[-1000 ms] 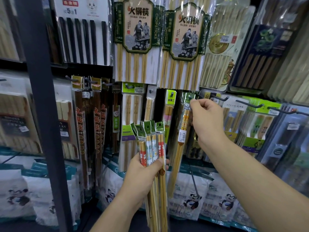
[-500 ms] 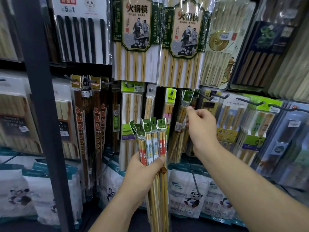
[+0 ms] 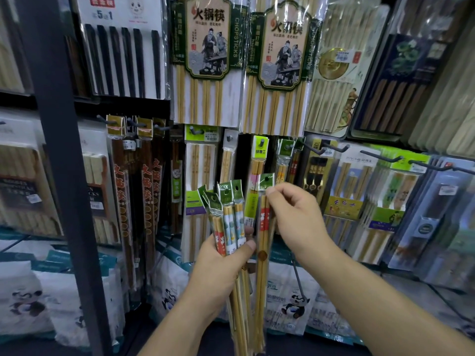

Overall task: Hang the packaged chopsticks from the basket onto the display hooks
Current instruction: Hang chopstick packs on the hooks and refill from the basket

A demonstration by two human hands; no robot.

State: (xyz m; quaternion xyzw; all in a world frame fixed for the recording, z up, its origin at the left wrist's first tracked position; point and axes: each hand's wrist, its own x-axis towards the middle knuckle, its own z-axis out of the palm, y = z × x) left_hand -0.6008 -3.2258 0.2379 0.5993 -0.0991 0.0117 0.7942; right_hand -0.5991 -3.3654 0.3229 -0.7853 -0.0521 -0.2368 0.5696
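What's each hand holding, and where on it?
Left hand grips the bundle of chopstick packs around the upper shafts. Right hand pinches a single pack near its top, just under the green header.

— Where has the right hand (image 3: 295, 217) gone?
— Down from the hook (image 3: 289, 146) just right of centre to the middle of the frame, beside the bundle (image 3: 228, 219).
— And the pack it held up there?
— That orange pack (image 3: 282, 165) now hangs on the hook, free of the fingers.
— Anything new in the bundle?
— The rightmost, red-banded pack (image 3: 262, 240) has been drawn aside; the right hand pinches it near the top. It seems to still touch the left hand (image 3: 221, 268) at the thumb, though blur makes that unclear.
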